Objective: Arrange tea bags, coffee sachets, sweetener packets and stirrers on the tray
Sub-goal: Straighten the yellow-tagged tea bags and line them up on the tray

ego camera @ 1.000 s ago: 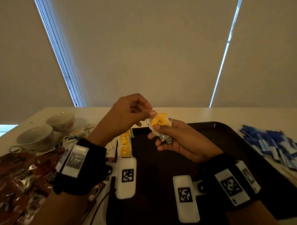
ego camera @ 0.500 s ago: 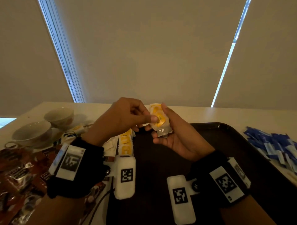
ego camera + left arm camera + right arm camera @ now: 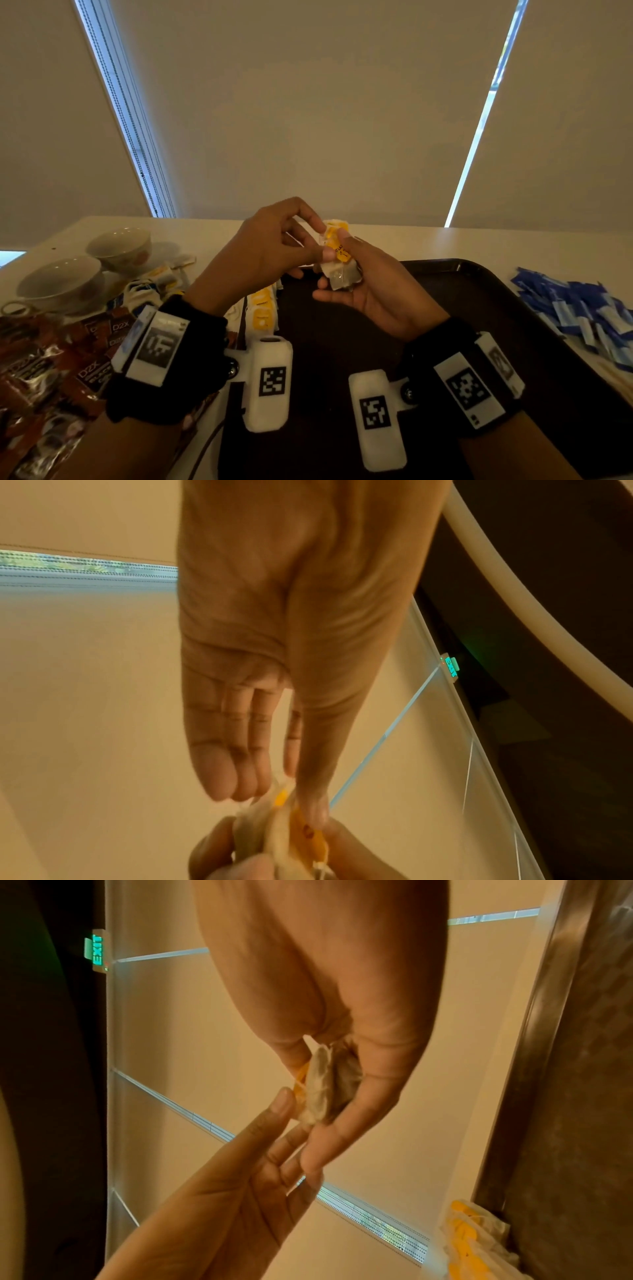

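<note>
Both hands are raised above the far left part of the dark brown tray (image 3: 513,325). My right hand (image 3: 346,270) holds a small stack of white tea bags with yellow tags (image 3: 337,255), thumb on top and fingers underneath. My left hand (image 3: 320,245) pinches the top of the same stack between thumb and forefinger. The stack of tea bags (image 3: 322,1085) shows edge-on in the right wrist view, and the tea bags (image 3: 291,837) sit low in the left wrist view. A row of yellow-tagged tea bags (image 3: 262,308) lies along the tray's left edge.
Two pale cups (image 3: 61,284) stand at the far left of the table. Brown coffee sachets (image 3: 44,370) are heaped at the near left. Blue sweetener packets (image 3: 589,308) are piled right of the tray. Loose tea bags (image 3: 161,277) lie near the cups.
Both hands stay together on the tea bags. The left thumb and forefinger have shifted onto the top of the stack, which the right hand has tilted slightly.
</note>
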`<state>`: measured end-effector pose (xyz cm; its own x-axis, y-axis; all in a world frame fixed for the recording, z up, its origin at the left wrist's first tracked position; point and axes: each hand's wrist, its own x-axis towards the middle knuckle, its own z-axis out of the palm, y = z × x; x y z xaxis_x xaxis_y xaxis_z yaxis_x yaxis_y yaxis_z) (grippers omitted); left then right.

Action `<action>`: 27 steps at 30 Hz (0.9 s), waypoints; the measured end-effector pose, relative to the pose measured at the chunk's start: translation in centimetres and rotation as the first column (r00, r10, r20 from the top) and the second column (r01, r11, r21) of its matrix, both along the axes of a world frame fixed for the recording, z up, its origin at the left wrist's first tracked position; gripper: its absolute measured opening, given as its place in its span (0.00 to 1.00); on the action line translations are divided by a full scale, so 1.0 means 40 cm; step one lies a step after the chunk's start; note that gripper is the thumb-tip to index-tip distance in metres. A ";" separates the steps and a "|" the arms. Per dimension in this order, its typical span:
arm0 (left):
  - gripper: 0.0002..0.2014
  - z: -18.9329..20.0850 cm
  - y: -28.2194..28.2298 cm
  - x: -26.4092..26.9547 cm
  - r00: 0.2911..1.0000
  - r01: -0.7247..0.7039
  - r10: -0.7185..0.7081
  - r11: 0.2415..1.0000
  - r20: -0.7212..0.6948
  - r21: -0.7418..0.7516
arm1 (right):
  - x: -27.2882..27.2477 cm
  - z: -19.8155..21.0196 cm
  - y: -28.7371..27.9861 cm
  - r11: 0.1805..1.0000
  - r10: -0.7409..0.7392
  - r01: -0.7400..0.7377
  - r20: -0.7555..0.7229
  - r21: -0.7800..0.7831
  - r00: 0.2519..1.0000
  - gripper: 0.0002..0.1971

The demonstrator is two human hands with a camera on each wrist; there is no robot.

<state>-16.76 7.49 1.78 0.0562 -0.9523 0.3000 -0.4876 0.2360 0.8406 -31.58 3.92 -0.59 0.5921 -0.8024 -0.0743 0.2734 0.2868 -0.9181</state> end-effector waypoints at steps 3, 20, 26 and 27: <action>0.13 -0.001 0.001 -0.014 0.997 -0.023 0.029 0.997 0.074 -0.074 | 0.002 -0.001 0.000 1.000 -0.024 0.024 -0.009 -0.004 1.000 0.18; 0.09 -0.013 -0.010 -0.003 0.998 -0.034 0.036 0.998 0.046 -0.062 | 0.002 0.001 -0.010 0.991 -0.086 0.080 0.054 0.105 0.995 0.15; 0.07 -0.004 -0.004 0.007 1.000 0.003 -0.003 0.999 -0.002 -0.048 | -0.004 0.009 -0.011 0.996 -0.021 0.015 0.064 0.091 0.998 0.14; 0.07 0.000 -0.001 0.009 1.000 0.010 -0.010 0.999 0.000 -0.046 | -0.005 0.009 -0.012 0.995 -0.010 0.004 0.065 0.096 0.998 0.12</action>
